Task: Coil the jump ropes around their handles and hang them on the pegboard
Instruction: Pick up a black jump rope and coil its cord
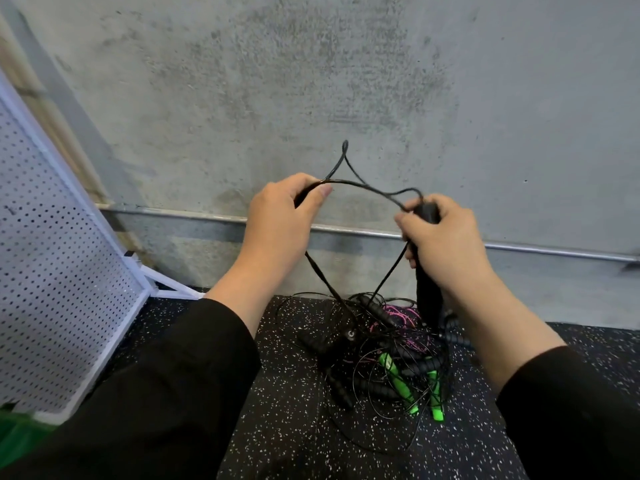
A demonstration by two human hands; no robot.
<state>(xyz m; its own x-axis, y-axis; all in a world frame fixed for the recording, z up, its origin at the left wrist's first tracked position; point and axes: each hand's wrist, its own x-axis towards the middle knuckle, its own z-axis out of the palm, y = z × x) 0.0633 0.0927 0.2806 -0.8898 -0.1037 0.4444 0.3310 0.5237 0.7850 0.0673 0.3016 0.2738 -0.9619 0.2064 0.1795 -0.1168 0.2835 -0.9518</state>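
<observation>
A: Briefly, left to right. Item one: pegboard (pixel 52 271), white, perforated, leaning at the left edge, its foot on the speckled floor (pixel 298 438). No rope hangs on the part that shows.

B: Item two?

A: Left hand (pixel 277 220), fingers curled round the black cord (pixel 360 184), thumb laid along it. The cord runs rightward in a shallow arch to item three: right hand (pixel 446 240), gripping the black handle (pixel 428 289).

B: Axis of that handle?

A: Near upright, top end showing above the fist, lower end pointing down at the pile. A small loop of cord stands up between the hands, against the concrete wall (pixel 346 81); two strands fall from the hands and cross into the heap below.

B: Item four, the heap?

A: Tangled ropes (pixel 381 348) on the floor, below and between the hands, nearer the right; black ribbed handles, a pink cord, two green handles (pixel 415 386).

B: Bearing on the next move?

A: Judged only: the handle stands upright in the right hand, so the left would carry cord across and round it. The pegboard lies well off to the left, the left hand's side.
</observation>
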